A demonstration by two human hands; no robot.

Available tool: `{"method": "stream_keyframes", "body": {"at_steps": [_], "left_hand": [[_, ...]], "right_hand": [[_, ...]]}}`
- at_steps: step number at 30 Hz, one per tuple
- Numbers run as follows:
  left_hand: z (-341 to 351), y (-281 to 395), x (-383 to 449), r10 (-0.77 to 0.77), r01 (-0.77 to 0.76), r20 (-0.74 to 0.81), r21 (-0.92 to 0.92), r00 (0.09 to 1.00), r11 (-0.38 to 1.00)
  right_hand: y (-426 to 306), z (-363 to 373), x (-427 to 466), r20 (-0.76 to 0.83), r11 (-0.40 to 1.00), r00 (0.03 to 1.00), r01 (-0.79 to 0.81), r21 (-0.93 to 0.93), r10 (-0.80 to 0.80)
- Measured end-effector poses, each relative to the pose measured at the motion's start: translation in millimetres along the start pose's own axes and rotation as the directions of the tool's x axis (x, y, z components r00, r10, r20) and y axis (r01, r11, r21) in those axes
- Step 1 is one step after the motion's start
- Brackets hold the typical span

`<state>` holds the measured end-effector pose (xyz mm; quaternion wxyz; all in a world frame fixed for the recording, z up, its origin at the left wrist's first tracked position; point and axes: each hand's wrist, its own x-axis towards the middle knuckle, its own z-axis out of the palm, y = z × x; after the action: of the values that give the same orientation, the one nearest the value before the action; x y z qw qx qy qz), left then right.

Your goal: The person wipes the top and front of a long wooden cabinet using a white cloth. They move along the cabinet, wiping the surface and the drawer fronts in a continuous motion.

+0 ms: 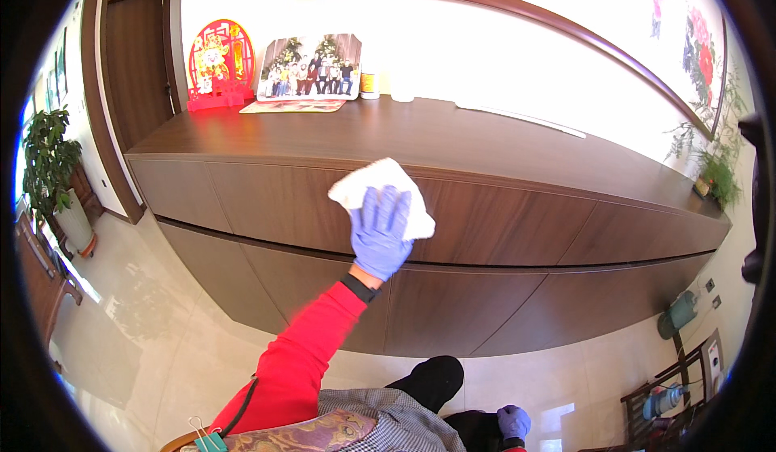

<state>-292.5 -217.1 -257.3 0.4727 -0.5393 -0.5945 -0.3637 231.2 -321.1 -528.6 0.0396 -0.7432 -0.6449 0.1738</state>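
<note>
My left hand (381,234), in a thin purple-blue glove, presses a white cloth (379,175) against the upper front panel of a long dark wood cabinet (503,219). Its fingers lie fairly straight over the cloth, pointing up towards the cabinet's top edge. A red sleeve and a black wristband show on that arm. Low in the view, my right hand (514,422), gloved alike, rests by my black-clad knee. Its fingers look curled, and whether anything is in them cannot be made out.
On the cabinet top stand a red round ornament (221,64), a group photo panel (310,70), a small labelled jar (369,86) and a green plant (718,176). A potted plant (74,222) stands left on the tiled floor; a green bin (678,315) and a dark rack (642,394) are right.
</note>
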Motion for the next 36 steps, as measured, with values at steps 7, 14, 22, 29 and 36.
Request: {"method": "stream_keyframes", "body": {"at_steps": [7,14,22,29,36], "left_hand": [[3.3,23.1,-87.5,0.176,-0.177,0.159,-0.004,0.971,0.984],[-19.4,-25.3,-66.5,0.038,-0.037,0.133,-0.009,0.99,0.999],[15.2,76.9,15.1,0.177,-0.168,0.125,-0.079,0.976,0.983],[27.3,102.9,-24.9,0.424,-0.409,0.184,-0.117,0.887,0.905],[-1.9,39.6,-34.8,0.407,-0.404,0.172,-0.054,0.897,0.913]], "right_hand": [[0.9,-4.5,-6.9,0.016,1.0,1.0,-0.015,0.025,0.014],[-4.5,-2.5,-4.7,-0.004,0.999,1.0,-0.003,-0.032,0.003],[2.1,2.9,-2.6,-0.004,1.0,1.0,0.004,-0.028,-0.005],[-0.1,0.2,-7.4,-0.023,1.0,1.0,0.003,-0.014,-0.003],[-8.2,-5.7,-10.0,0.001,1.0,1.0,-0.014,-0.022,0.014]]}}
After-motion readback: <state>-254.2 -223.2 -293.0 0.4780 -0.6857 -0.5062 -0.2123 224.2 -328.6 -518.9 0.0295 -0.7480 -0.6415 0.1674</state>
